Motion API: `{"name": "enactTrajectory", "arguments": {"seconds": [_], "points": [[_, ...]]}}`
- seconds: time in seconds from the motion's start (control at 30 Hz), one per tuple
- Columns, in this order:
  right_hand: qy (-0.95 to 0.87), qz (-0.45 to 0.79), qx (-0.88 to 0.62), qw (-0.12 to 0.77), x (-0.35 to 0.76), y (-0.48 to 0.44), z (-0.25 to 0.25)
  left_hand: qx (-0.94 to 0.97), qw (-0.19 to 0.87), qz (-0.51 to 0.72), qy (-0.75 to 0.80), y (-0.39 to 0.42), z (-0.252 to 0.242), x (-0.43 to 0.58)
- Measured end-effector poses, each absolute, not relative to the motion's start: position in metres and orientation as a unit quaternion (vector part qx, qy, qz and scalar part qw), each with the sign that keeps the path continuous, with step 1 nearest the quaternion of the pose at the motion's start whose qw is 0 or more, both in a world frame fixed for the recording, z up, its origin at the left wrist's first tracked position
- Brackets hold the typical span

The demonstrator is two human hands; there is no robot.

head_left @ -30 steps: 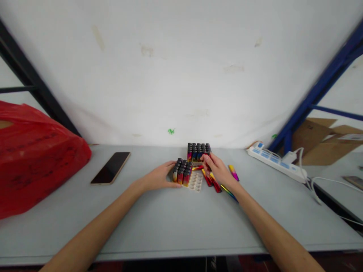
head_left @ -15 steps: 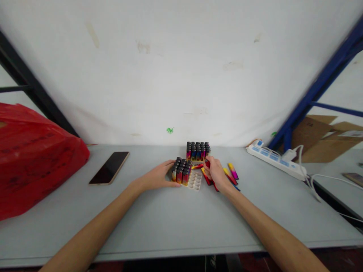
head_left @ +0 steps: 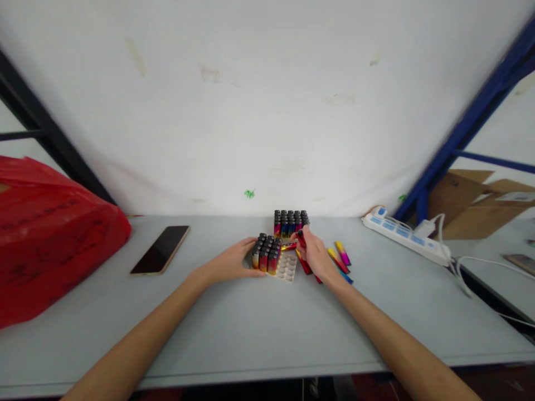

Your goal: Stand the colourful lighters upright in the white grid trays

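Note:
My left hand (head_left: 232,260) is curved around the left side of a white tray (head_left: 286,268), thumb at the near edge and fingers at the far side. Several lighters (head_left: 266,256) with black tops and red-yellow bodies stand upright in its left part; the round hollows on the right are bare. Just right of the tray, my right hand (head_left: 314,255) is closed on a red lighter (head_left: 301,239) with a dark top. Loose lighters (head_left: 340,262) in red, yellow, purple and blue lie beside and partly under that hand.
A full block of upright lighters (head_left: 288,224) stands behind, near the wall. On the left are a phone (head_left: 161,250) and a red plastic bag (head_left: 54,239). A white power strip (head_left: 405,236) with cables lies right, before a blue post (head_left: 455,145) and a cardboard box (head_left: 472,206).
My right hand has turned slightly and the lighter in it shows more, its dark top tilted toward the left. My left hand stays at the tray.

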State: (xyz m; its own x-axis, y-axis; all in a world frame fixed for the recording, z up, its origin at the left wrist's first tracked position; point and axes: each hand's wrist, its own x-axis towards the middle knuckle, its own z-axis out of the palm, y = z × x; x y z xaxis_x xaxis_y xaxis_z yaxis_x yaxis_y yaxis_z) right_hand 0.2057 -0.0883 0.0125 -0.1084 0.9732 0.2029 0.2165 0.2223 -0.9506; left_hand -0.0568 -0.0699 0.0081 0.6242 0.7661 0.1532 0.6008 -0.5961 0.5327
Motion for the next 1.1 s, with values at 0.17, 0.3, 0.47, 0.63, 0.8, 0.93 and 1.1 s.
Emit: {"name": "enactTrajectory", "arguments": {"seconds": [0.17, 0.3, 0.47, 0.63, 0.8, 0.93, 1.1], "points": [[-0.727, 0.209, -0.451, 0.474, 0.205, -0.092, 0.016, 0.877, 0.223, 0.193, 0.380, -0.070, 0.008, -0.057], [-0.744, 0.184, -0.453, 0.456, 0.206, -0.090, 0.014, 0.879, 0.217, 0.196, 0.377, -0.069, 0.006, -0.058], [-0.719, 0.221, -0.479, 0.452, 0.207, -0.087, 0.009, 0.876, 0.221, 0.192, 0.382, -0.068, 0.004, -0.057], [-0.721, 0.227, -0.489, 0.435, 0.206, -0.086, 0.003, 0.875, 0.222, 0.191, 0.386, -0.068, 0.004, -0.057], [-0.775, 0.193, -0.467, 0.379, 0.208, -0.083, 0.001, 0.875, 0.224, 0.193, 0.383, -0.068, 0.005, -0.058], [-0.814, 0.135, -0.465, 0.322, 0.214, -0.085, 0.010, 0.876, 0.220, 0.189, 0.385, -0.070, 0.006, -0.058], [-0.815, 0.083, -0.474, 0.321, 0.233, -0.081, 0.026, 0.878, 0.224, 0.180, 0.384, -0.069, 0.006, -0.058]]}}
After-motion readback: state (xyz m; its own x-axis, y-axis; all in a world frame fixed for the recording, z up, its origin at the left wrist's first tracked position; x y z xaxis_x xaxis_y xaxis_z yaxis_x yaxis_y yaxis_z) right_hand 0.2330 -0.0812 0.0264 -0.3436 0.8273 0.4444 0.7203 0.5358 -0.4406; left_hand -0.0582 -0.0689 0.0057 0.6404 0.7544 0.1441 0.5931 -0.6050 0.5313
